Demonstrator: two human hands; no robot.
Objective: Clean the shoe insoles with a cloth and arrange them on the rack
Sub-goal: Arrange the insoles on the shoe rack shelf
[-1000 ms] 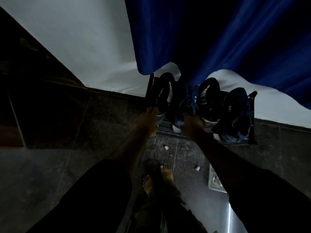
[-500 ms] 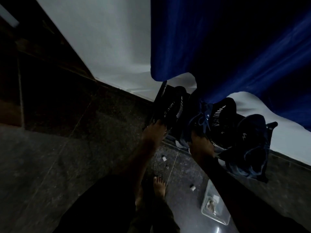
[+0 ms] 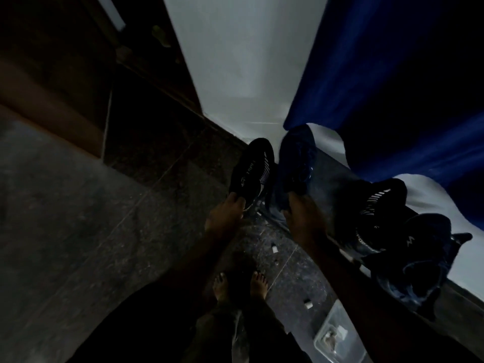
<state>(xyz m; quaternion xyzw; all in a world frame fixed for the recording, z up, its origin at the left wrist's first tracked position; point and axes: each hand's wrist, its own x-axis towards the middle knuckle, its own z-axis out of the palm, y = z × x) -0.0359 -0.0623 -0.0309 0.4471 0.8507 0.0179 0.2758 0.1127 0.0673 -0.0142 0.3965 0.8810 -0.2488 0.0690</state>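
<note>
it's dim in here, so the details are hard to make out. the left hand (image 3: pixel 225 214) holds a black shoe (image 3: pixel 251 171) by its heel end, fingers curled round the edge. the right hand (image 3: pixel 305 218) grips a blue shoe (image 3: pixel 294 163) the same way. both shoes stand up and away from the hands, long axes running from the fingers toward the wall (image 3: pixel 243 61), toes farthest off, and the two sit just beside each other with a narrow gap between. the insoles must be inside them, judging by the task; i can't see one, nor any cloth. another black shoe (image 3: pixel 379 203) and a second blue shoe (image 3: pixel 416 260) lie on the rack (image 3: pixel 461 238) to the right, below the blue curtain (image 3: pixel 392 87). bare feet (image 3: pixel 239 284) stand on the dark floor (image 3: pixel 78 218), with a clear plastic box (image 3: pixel 337 336) near the right arm. each hand is already at a shoe's opening, so reaching in for an insole looks a short move; the heel ends are nearest.
</note>
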